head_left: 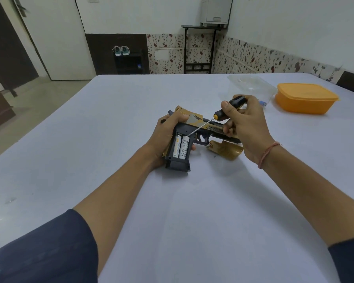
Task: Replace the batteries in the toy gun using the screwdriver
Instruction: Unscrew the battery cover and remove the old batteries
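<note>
Table (pixel 172 211) in the foreground, with the gun (pixel 178 164) lying on it at centre. My left hand (pixel 165 137) is wrapped round the grip, open compartment facing up, and two batteries (pixel 180 147) sit side by side inside. The screwdriver (pixel 229 109) tip meets the upper end of the right-hand cell, and my right hand (pixel 246 123) is clamped on the handle. I judge this to be the prying-out step. I should lever under the cell's end at a shallow angle with the grip pinned, and avoid scraping the contacts. The gold cover (pixel 227 150) lies just beside the gun. A clear tub (pixel 251 85) and an orange box (pixel 307 101) stand beyond.
</note>
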